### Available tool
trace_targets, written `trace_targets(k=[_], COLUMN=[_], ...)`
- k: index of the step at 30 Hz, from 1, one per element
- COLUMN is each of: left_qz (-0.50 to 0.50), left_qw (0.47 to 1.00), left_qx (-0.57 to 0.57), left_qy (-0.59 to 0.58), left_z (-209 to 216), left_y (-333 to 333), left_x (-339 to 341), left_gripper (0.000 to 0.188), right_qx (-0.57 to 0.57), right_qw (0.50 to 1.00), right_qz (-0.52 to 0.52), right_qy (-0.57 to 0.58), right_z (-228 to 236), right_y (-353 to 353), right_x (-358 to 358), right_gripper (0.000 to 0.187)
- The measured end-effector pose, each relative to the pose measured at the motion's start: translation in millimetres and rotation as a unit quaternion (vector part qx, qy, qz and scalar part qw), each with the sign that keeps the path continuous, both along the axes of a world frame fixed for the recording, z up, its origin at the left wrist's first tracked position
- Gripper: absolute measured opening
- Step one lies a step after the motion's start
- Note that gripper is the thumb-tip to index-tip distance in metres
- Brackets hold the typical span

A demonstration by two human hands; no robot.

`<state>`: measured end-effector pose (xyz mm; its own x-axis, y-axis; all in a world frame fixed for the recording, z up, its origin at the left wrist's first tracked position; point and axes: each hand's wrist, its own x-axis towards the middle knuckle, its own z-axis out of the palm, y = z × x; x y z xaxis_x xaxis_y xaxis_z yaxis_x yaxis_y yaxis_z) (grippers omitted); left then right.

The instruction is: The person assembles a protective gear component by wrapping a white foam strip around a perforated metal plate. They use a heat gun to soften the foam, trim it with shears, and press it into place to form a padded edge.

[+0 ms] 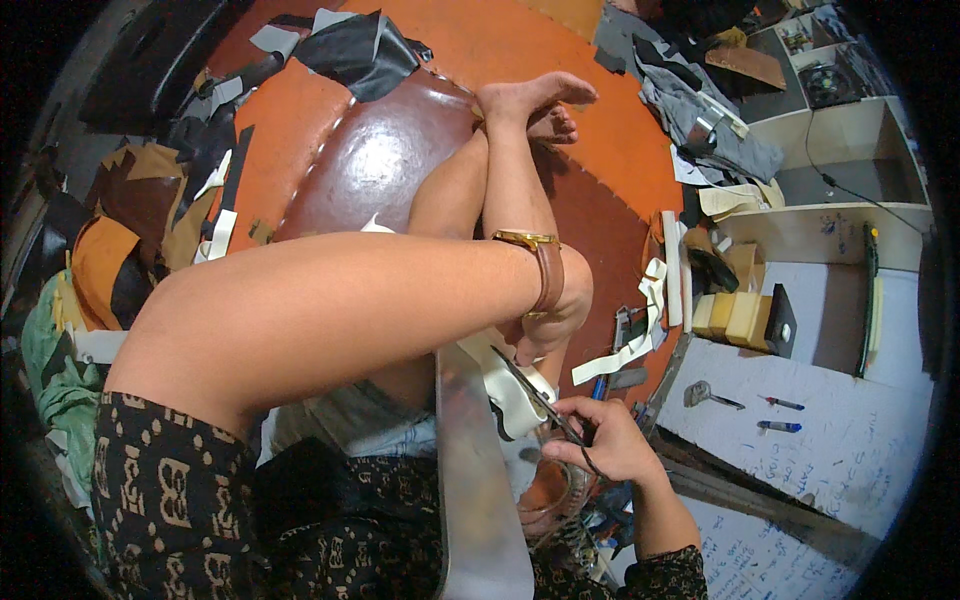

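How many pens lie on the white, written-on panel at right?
2: a red-and-blue pen, and a blue pen just below it in the picture. None there seems hidden.

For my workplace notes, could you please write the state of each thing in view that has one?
Left hand: closed on the white piece
Right hand: closed on the scissors
Scissors: at the white piece, blade opening unclear
White piece: bent
Wristwatch: worn on the left wrist
Loose white strip: twisted
Blue pen: lying flat
Green cloth: crumpled
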<state>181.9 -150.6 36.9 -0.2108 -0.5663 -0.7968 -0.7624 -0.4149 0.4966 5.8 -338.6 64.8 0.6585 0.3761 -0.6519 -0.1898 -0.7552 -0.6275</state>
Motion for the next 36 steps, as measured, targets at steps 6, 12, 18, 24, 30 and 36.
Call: trace_targets(k=[6, 12, 18, 24, 30, 36], left_qz=[0.059, 0.018, 0.045, -0.029, 0.007, -0.012], left_qw=[0.994, 1.0, 0.998, 0.998, 1.0, 0.999], left_qx=[0.008, -0.014, -0.022, -0.046, -0.022, -0.035], left_qy=[0.089, 0.005, 0.049, 0.003, 0.018, 0.002], left_z=[-13.2, 5.0, -8.9, -4.2, 9.2, -2.7], left_y=[-3.8, 7.4, 4.8, 1.3, 6.5, 1.4], left_x=[-0.7, 1.7, 2.3, 1.7, 2.7, 0.9], left_gripper=[0.041, 0.042, 0.041, 0.046, 0.048, 0.05], right_qx=[-0.026, -0.053, -0.066, -0.088, -0.097, -0.085], right_qw=[0.999, 0.998, 0.997, 0.995, 0.993, 0.994], right_qz=[0.019, 0.021, 0.034, 0.032, 0.035, 0.032], right_qy=[-0.02, -0.014, -0.038, -0.039, -0.057, -0.064], right_z=[2.3, 7.2, 7.8, 7.8, 7.6, 4.4], right_y=[5.5, 11.4, 14.0, 17.0, 17.8, 15.5], right_x=[3.8, 5.6, 4.9, 5.8, 3.6, 1.1], right_gripper=[0.062, 0.066, 0.067, 0.057, 0.055, 0.06])
